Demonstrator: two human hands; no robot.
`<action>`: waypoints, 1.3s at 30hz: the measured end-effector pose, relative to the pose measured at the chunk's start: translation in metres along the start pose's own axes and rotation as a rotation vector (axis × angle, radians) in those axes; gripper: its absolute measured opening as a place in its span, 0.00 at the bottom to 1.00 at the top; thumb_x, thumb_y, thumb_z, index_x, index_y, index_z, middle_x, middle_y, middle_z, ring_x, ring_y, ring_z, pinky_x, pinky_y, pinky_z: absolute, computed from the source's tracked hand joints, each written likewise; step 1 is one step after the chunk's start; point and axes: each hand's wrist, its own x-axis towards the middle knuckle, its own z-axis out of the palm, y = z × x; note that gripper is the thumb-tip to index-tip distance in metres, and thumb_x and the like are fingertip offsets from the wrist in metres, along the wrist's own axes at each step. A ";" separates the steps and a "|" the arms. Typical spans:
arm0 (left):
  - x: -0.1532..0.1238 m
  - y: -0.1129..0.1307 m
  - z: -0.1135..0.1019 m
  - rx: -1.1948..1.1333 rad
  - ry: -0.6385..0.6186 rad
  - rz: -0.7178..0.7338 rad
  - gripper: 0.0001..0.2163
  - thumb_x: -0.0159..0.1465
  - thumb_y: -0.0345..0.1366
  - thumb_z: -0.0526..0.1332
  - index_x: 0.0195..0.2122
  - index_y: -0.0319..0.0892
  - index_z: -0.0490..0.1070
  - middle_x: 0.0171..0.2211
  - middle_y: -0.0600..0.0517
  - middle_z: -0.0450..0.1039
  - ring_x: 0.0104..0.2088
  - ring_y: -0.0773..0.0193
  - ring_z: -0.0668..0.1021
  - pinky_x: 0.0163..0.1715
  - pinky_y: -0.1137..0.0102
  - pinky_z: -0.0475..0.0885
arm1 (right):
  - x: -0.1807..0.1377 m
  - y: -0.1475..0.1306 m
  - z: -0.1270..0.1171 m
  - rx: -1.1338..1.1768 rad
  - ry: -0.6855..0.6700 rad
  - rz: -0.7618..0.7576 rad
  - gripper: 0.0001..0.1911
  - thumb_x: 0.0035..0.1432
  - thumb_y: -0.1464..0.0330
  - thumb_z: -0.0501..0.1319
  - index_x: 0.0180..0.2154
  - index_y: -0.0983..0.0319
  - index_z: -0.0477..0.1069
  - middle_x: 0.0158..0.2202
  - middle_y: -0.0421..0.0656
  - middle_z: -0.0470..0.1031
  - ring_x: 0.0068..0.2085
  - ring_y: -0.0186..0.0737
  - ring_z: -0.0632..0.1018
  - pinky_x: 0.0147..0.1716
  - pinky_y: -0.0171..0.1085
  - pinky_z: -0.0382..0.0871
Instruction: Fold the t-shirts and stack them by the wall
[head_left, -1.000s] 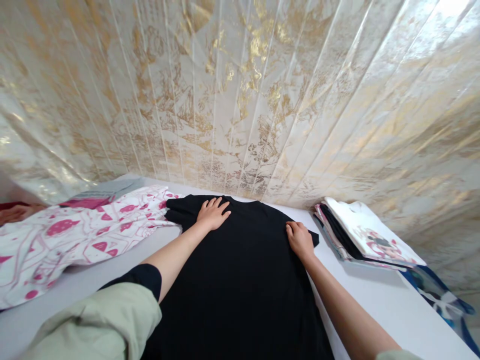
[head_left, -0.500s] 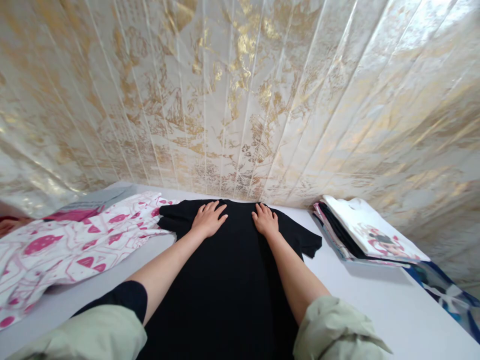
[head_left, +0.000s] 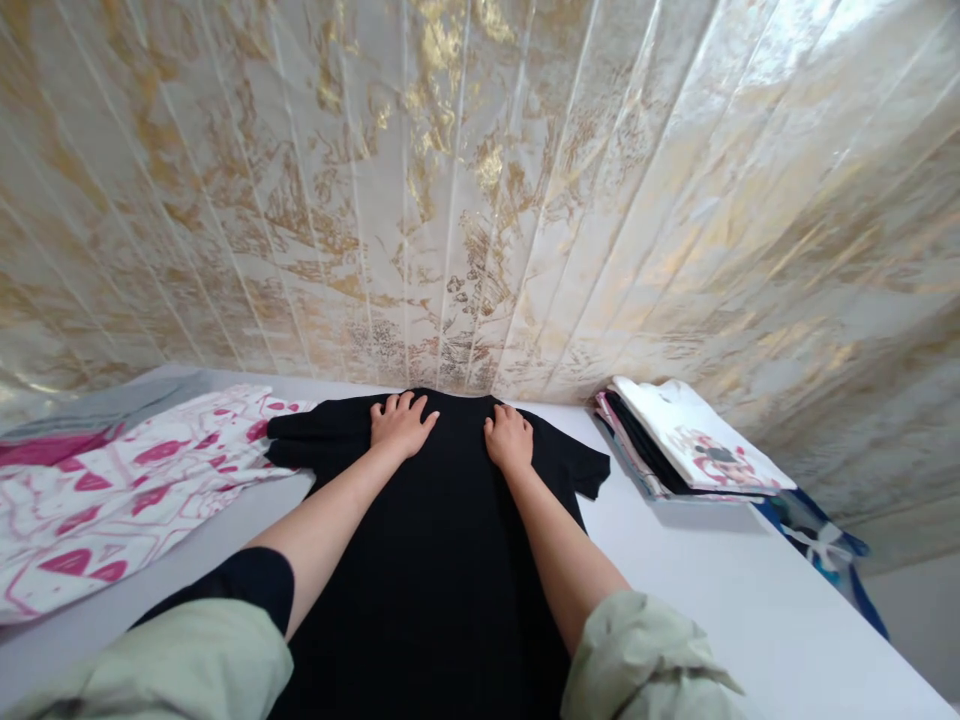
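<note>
A black T-shirt [head_left: 442, 540] lies spread out on the white table, its collar edge toward the wall and its short sleeves out to the sides. My left hand [head_left: 403, 427] rests on the shirt's upper left part, palm down with fingers spread. On the upper right part, near the collar, lies my right hand [head_left: 510, 437], palm down, its fingers slightly bent and closer together. Both hands touch the fabric. The shirt's lower end runs out of view between my forearms.
White clothing with a pink print [head_left: 142, 480] lies loosely at the left, partly over grey and pink cloth [head_left: 112, 405]. At the right stands a stack of folded clothes [head_left: 697, 440] beside a blue see-through bag [head_left: 825, 550]. A gold-patterned covering [head_left: 465, 200] rises behind the white table [head_left: 720, 600].
The view has turned a little to the right, so everything sits further left. Both hands stay on the T-shirt; the right fingers look more bent than before.
</note>
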 end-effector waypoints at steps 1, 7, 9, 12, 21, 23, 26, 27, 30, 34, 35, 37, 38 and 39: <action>-0.001 0.001 0.001 -0.002 0.010 0.011 0.26 0.68 0.53 0.42 0.62 0.52 0.62 0.65 0.48 0.60 0.62 0.48 0.61 0.56 0.52 0.58 | 0.001 0.000 0.001 -0.009 -0.015 -0.001 0.24 0.67 0.62 0.45 0.61 0.61 0.61 0.63 0.51 0.63 0.62 0.47 0.62 0.60 0.48 0.50; -0.004 -0.003 0.001 -0.007 -0.008 0.040 0.27 0.68 0.52 0.43 0.64 0.48 0.59 0.66 0.48 0.57 0.64 0.50 0.58 0.60 0.54 0.54 | 0.007 0.001 0.005 -0.052 -0.168 -0.020 0.33 0.67 0.53 0.42 0.67 0.62 0.50 0.70 0.48 0.48 0.68 0.46 0.51 0.64 0.51 0.42; -0.004 -0.002 -0.001 -0.013 -0.023 0.033 0.27 0.68 0.51 0.43 0.64 0.47 0.58 0.67 0.47 0.55 0.65 0.50 0.57 0.60 0.54 0.53 | 0.008 0.001 0.005 -0.055 -0.200 -0.027 0.36 0.66 0.50 0.42 0.68 0.62 0.48 0.70 0.48 0.46 0.69 0.46 0.49 0.64 0.52 0.41; -0.004 0.000 -0.001 -0.022 -0.034 0.028 0.28 0.68 0.51 0.43 0.65 0.44 0.57 0.67 0.46 0.54 0.65 0.50 0.57 0.61 0.54 0.53 | 0.006 0.002 0.004 -0.052 -0.197 -0.032 0.36 0.66 0.49 0.43 0.68 0.62 0.48 0.70 0.48 0.46 0.69 0.47 0.49 0.64 0.52 0.41; -0.004 0.000 0.003 -0.028 0.016 0.035 0.28 0.68 0.50 0.44 0.64 0.41 0.59 0.66 0.45 0.56 0.64 0.50 0.59 0.61 0.55 0.53 | -0.004 -0.004 -0.007 -0.005 -0.094 -0.059 0.27 0.68 0.60 0.46 0.64 0.63 0.57 0.67 0.50 0.55 0.66 0.46 0.57 0.63 0.48 0.47; -0.004 0.000 0.004 -0.020 0.024 0.036 0.28 0.68 0.50 0.44 0.64 0.41 0.59 0.66 0.44 0.56 0.64 0.50 0.58 0.61 0.54 0.53 | -0.015 -0.019 -0.007 0.022 -0.087 -0.143 0.27 0.68 0.60 0.46 0.64 0.63 0.57 0.67 0.49 0.55 0.66 0.45 0.56 0.63 0.48 0.46; -0.004 -0.001 0.006 -0.005 0.028 0.028 0.27 0.68 0.49 0.44 0.64 0.41 0.58 0.67 0.46 0.56 0.65 0.52 0.58 0.62 0.56 0.52 | -0.036 -0.048 -0.003 0.087 -0.134 -0.375 0.29 0.68 0.57 0.46 0.65 0.63 0.56 0.67 0.49 0.56 0.66 0.44 0.57 0.64 0.47 0.47; -0.004 -0.002 0.006 -0.002 0.027 0.026 0.27 0.68 0.49 0.44 0.64 0.42 0.58 0.67 0.46 0.56 0.65 0.53 0.58 0.62 0.56 0.52 | -0.042 -0.055 -0.001 0.097 -0.150 -0.424 0.30 0.68 0.56 0.46 0.65 0.63 0.55 0.67 0.49 0.56 0.66 0.44 0.57 0.64 0.47 0.47; -0.003 -0.003 0.005 0.001 0.021 0.034 0.27 0.68 0.49 0.44 0.64 0.42 0.58 0.67 0.47 0.57 0.65 0.54 0.58 0.62 0.57 0.53 | -0.046 -0.055 0.002 0.077 -0.195 -0.429 0.33 0.68 0.53 0.45 0.66 0.63 0.52 0.68 0.49 0.53 0.67 0.45 0.55 0.65 0.49 0.45; -0.002 -0.002 0.003 0.020 0.008 0.034 0.29 0.68 0.50 0.43 0.65 0.41 0.57 0.67 0.46 0.55 0.65 0.52 0.58 0.61 0.55 0.54 | -0.027 -0.006 -0.006 -0.008 -0.236 -0.254 0.33 0.68 0.51 0.42 0.67 0.61 0.50 0.70 0.47 0.48 0.69 0.44 0.52 0.65 0.50 0.43; -0.002 -0.001 0.003 0.023 0.000 0.034 0.29 0.68 0.51 0.43 0.65 0.41 0.57 0.67 0.46 0.55 0.65 0.51 0.58 0.61 0.55 0.54 | -0.022 0.008 -0.009 -0.031 -0.240 -0.199 0.33 0.68 0.51 0.42 0.68 0.61 0.49 0.70 0.46 0.47 0.69 0.43 0.51 0.65 0.50 0.43; -0.003 0.000 0.002 0.027 -0.018 0.038 0.29 0.68 0.51 0.42 0.65 0.41 0.56 0.67 0.46 0.54 0.65 0.51 0.58 0.61 0.55 0.54 | -0.014 0.031 -0.013 -0.069 -0.241 -0.101 0.33 0.68 0.52 0.41 0.68 0.61 0.47 0.70 0.46 0.46 0.69 0.43 0.50 0.65 0.51 0.43; -0.002 0.000 0.002 0.028 -0.027 0.040 0.30 0.68 0.51 0.41 0.66 0.41 0.56 0.68 0.46 0.54 0.65 0.52 0.57 0.61 0.55 0.54 | -0.012 0.039 -0.013 -0.081 -0.240 -0.075 0.34 0.68 0.52 0.41 0.68 0.61 0.47 0.70 0.45 0.45 0.69 0.43 0.49 0.65 0.51 0.42; -0.002 0.000 0.002 0.030 -0.035 0.040 0.30 0.68 0.51 0.41 0.66 0.40 0.55 0.68 0.46 0.53 0.65 0.52 0.57 0.61 0.55 0.54 | -0.010 0.044 -0.014 -0.088 -0.236 -0.062 0.34 0.68 0.52 0.41 0.68 0.61 0.46 0.71 0.45 0.45 0.69 0.43 0.49 0.65 0.51 0.42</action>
